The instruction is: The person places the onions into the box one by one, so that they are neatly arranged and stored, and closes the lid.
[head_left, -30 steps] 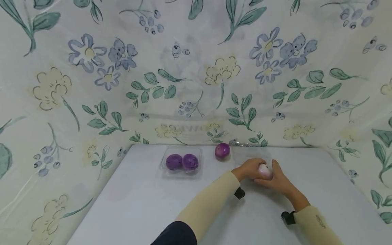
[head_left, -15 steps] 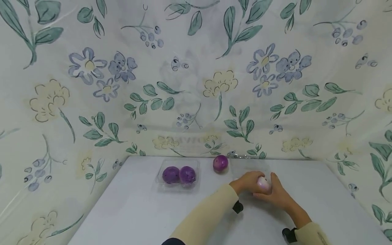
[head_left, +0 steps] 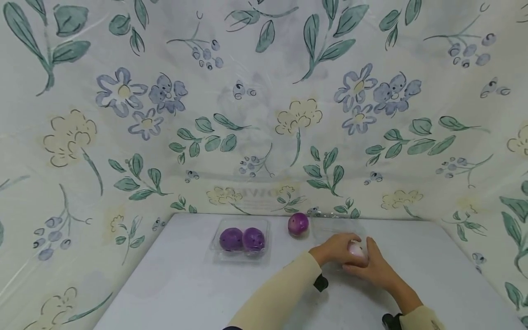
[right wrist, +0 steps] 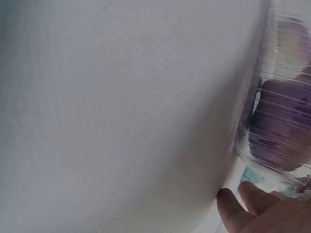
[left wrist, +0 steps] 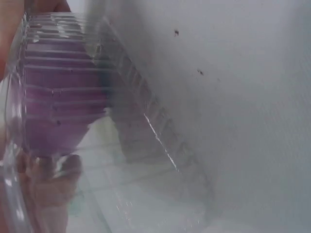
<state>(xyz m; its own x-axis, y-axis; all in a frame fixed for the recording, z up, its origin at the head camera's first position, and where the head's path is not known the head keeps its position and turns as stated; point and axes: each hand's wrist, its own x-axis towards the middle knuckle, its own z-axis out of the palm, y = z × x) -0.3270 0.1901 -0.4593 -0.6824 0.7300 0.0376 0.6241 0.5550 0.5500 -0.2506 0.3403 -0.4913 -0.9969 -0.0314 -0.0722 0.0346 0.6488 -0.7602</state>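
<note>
A round pink-purple onion (head_left: pixel 357 250) with a pale top sits between both hands at the right of the table, at a clear plastic box (head_left: pixel 323 225). My left hand (head_left: pixel 336 247) curves over its left side. On its right my right hand (head_left: pixel 378 266) holds it between spread thumb and fingers. Through the box's ribbed wall (left wrist: pixel 160 145), the left wrist view shows purple skin and blurred fingers. In the right wrist view, fingers (right wrist: pixel 252 206) lie beside the box, with a dark purple shape (right wrist: pixel 282 121) behind its wall. Exact finger contact is partly hidden.
A second clear plastic box (head_left: pixel 241 257) at the left holds two purple onions (head_left: pixel 231 239). A loose purple onion (head_left: pixel 298 224) stands between the boxes near the back edge. The white table (head_left: pixel 173 284) meets a flower-printed cloth (head_left: pixel 264 137) behind it.
The head view has tilted up, so the table lies lower in it. Both hands stay at the same onion, with only slight finger movement.
</note>
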